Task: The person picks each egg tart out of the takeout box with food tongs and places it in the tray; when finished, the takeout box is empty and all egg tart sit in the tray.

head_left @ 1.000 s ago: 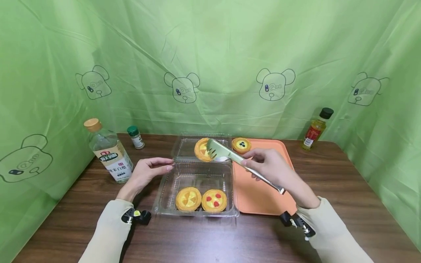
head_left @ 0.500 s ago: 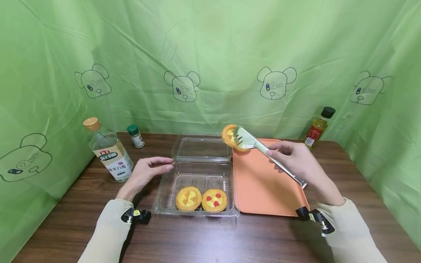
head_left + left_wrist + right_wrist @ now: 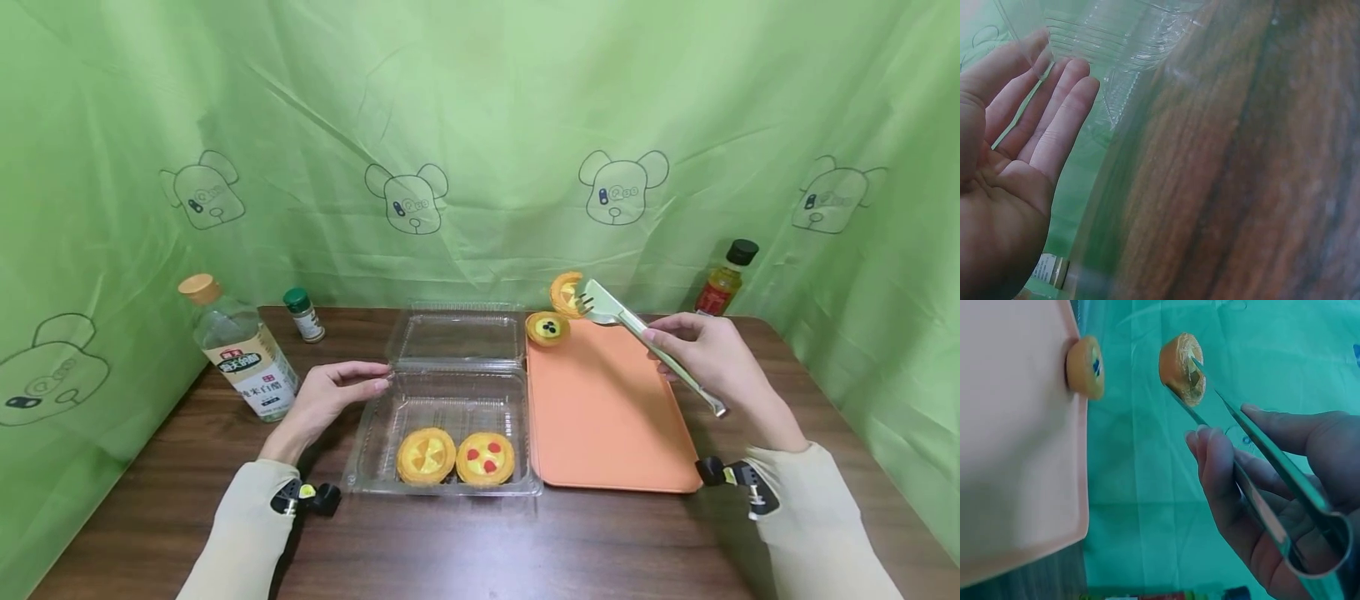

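Note:
My right hand [image 3: 708, 358] grips metal tongs [image 3: 678, 367], whose tips pinch a yellow tart [image 3: 562, 293]. In the right wrist view the tart [image 3: 1175, 365] is held up off the orange tray [image 3: 1016, 469], beyond its rim. A tart with dark berries [image 3: 542, 329] sits at the tray's [image 3: 607, 417] far left corner. With thumb and fingers, my left hand [image 3: 318, 408] pinches the left edge of the clear container [image 3: 457, 382], beside its hinge. Two tarts lie in the container's near half: one with orange wedges [image 3: 426, 457], one with red pieces [image 3: 485, 458]. Its lid lies folded back.
At the left stands a large bottle with an orange cap [image 3: 251, 367], and behind it a small green-capped jar [image 3: 303, 317]. A black-capped oil bottle [image 3: 722, 287] is at the far right. Green cloth [image 3: 495, 108] surrounds the wooden table [image 3: 420, 542] at the back and sides.
The tongs and my right hand have carried the wedge-topped tart from the container's lid rightward, past the berry tart, to above the tray's far edge. My left hand stays at the container's edge.

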A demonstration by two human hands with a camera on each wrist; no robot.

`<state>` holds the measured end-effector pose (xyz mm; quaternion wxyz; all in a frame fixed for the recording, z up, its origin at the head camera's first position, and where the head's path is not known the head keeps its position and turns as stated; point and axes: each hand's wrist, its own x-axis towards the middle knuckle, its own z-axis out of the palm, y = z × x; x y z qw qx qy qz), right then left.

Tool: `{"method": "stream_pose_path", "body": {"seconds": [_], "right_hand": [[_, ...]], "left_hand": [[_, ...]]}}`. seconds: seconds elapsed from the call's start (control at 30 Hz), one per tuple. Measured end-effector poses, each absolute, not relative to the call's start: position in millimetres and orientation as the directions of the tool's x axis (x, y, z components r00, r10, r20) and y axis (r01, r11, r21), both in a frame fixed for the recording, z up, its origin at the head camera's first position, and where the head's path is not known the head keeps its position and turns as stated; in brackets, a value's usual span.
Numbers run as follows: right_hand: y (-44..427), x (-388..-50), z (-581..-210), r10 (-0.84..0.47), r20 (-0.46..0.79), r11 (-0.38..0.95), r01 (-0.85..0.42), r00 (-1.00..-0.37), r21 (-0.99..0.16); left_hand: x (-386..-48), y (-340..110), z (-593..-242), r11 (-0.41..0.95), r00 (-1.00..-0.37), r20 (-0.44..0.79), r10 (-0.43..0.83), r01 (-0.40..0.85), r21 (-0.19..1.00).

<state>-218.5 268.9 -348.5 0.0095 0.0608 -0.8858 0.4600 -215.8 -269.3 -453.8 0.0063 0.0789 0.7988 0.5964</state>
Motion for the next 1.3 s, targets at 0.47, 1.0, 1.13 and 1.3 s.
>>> {"method": "stream_pose_path", "body": {"seconds": [0.47, 1.0, 1.13, 1.3], "right_hand": [[290.9, -226.5, -359.1, -0.06, -0.034, 0.582, -0.007, -0.998, -0.814], [307.4, -232.7, -371.1, -0.063, -0.1, 0.62, 0.039, -0.993, -0.783], [310.1, -234.2, -374.2, -0.061, -0.111, 0.629, 0.048, -0.992, -0.776], [312.4, -236.4, -377.1, -0.069, -0.136, 0.636, 0.061, -0.988, -0.77]], "left_hand": [[-215.2, -272.0, -457.4, 0.283, -0.987, 0.085, 0.138, 0.121, 0.951], [-217.6, -271.9, -456.2, 0.286, -0.984, 0.098, 0.146, 0.137, 0.948], [-217.6, -271.4, -454.9, 0.28, -0.984, 0.103, 0.148, 0.141, 0.95], [-215.8, -271.1, -453.4, 0.274, -0.985, 0.099, 0.143, 0.136, 0.952]]}}
